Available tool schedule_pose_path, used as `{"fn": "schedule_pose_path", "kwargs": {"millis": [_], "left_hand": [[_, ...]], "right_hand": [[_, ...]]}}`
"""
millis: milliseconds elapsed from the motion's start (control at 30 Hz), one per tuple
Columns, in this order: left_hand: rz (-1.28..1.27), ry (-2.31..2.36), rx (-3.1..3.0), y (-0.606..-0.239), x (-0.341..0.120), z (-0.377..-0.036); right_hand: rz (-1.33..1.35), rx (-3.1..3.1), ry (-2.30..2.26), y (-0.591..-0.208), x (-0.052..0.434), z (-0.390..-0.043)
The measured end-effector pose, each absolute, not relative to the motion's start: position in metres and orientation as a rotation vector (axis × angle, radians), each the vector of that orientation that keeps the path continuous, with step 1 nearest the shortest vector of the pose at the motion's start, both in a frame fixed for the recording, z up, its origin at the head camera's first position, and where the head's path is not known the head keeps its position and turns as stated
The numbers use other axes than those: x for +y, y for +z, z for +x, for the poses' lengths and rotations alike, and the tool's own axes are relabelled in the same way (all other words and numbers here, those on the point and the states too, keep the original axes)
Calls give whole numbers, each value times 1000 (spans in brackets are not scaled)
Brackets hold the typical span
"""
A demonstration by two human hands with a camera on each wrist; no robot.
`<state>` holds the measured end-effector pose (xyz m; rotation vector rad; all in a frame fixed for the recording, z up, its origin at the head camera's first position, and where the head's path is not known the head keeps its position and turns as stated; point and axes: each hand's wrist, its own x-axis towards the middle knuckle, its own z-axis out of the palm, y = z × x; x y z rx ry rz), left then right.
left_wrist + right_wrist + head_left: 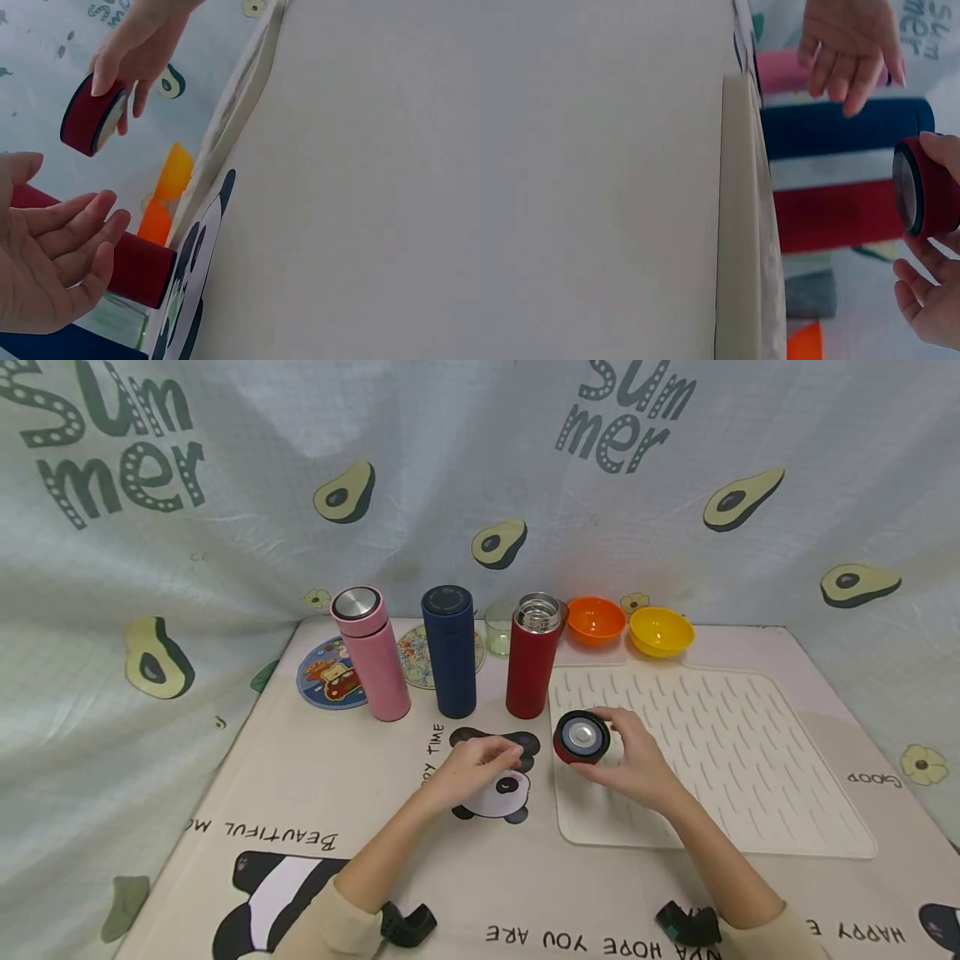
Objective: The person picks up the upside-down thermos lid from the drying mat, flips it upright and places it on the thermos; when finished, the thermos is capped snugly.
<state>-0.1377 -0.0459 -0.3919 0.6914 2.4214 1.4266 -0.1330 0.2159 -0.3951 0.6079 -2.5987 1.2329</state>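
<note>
My right hand grips a red thermos lid above the white mat, its hollow underside turned toward the head camera. In the right wrist view the lid sits between thumb and fingers. Empty, with fingers loosely bent, my left hand hovers over the printed panda, to the left of the lid. The red thermos stands uncapped behind the hands, its steel mouth showing. Beside it are a blue thermos and a pink thermos, both upright with lids on.
A white ridged mat covers the right side of the table. At the back stand an orange bowl, a yellow bowl and a greenish glass cup. Two round coasters, one blue and one patterned, lie behind the thermoses.
</note>
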Motion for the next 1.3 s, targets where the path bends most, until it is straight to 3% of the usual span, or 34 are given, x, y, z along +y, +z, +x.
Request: {"fn": "schedule_pose_path", "kwargs": {"millis": [367,500,667,1033,1300], "left_hand": [[629,1520,2234,-387,-55,-136],[622,1539,2217,-366,-58,-126],[580,1548,2208,-350,-62,-118],[425,1702,2135,-376,-68,-130],[450,1636,2433,-377,-70,-130]], "right_hand": [[929,-2459,1141,-393,172,-127],[976,-2445,1136,-394,164,-126],[980,-2464,1155,-395,158,-126],[858,-2626,1343,-395,155,-124],[698,-2733,1989,-396,158,-127]]}}
